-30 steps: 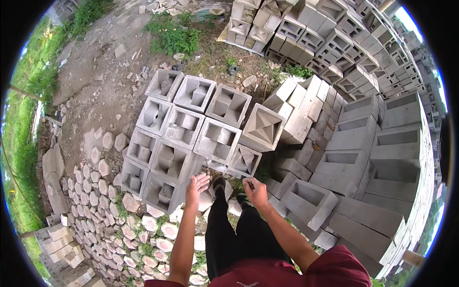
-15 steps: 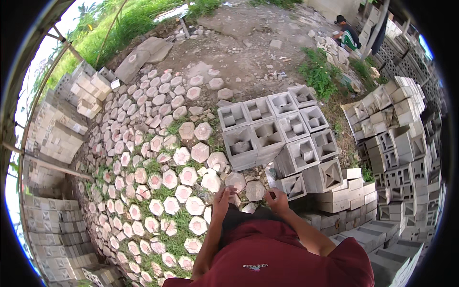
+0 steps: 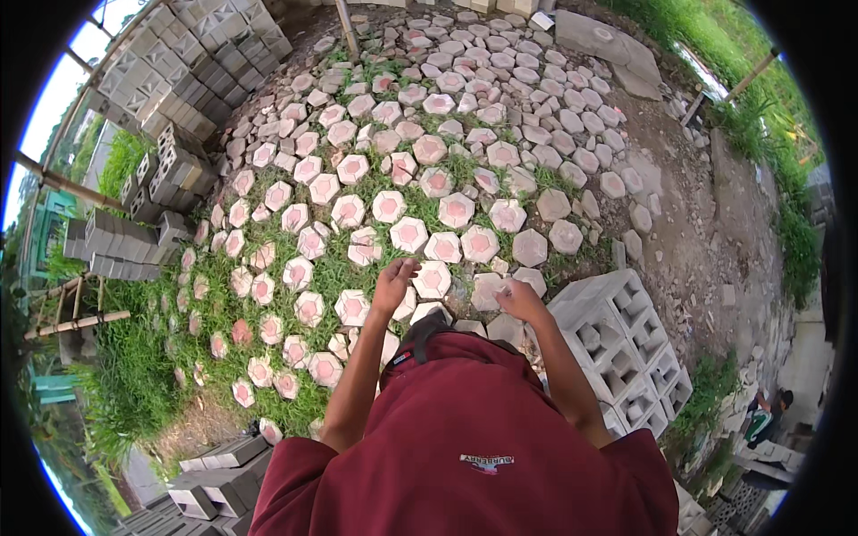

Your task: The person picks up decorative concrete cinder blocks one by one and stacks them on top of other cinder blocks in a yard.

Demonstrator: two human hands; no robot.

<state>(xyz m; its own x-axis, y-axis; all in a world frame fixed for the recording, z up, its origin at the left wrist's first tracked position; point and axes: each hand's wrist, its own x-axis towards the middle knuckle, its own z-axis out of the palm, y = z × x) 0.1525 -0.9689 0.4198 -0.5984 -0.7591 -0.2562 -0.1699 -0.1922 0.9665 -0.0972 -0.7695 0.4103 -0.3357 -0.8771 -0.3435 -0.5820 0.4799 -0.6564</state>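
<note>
Both of my hands are raised in front of my dark red shirt, over ground laid with hexagonal paving blocks. My left hand [image 3: 396, 281] has loosely bent fingers and holds nothing that I can see. Beneath it lies a pale hexagonal paver [image 3: 433, 280] with a pinkish centre. Farther right, my right hand [image 3: 522, 300] is also loosely bent, with nothing visible in it, above a greyish paver [image 3: 488, 291]. Just past my right forearm stands a stack of grey hollow concrete blocks [image 3: 585, 308]. Neither hand touches the pavers or the blocks.
More concrete blocks [image 3: 201, 67] are piled at the far left, with smaller stacks [image 3: 125, 246] at the left and lower left. Grass [image 3: 134, 366] grows between pavers. A wooden post [image 3: 347, 31] stands ahead. Another person [image 3: 767, 418] sits at the far right.
My view has swung to the left, so the hollow block stack now appears lower and to the right. My hands have moved farther apart, both still without anything visible in them.
</note>
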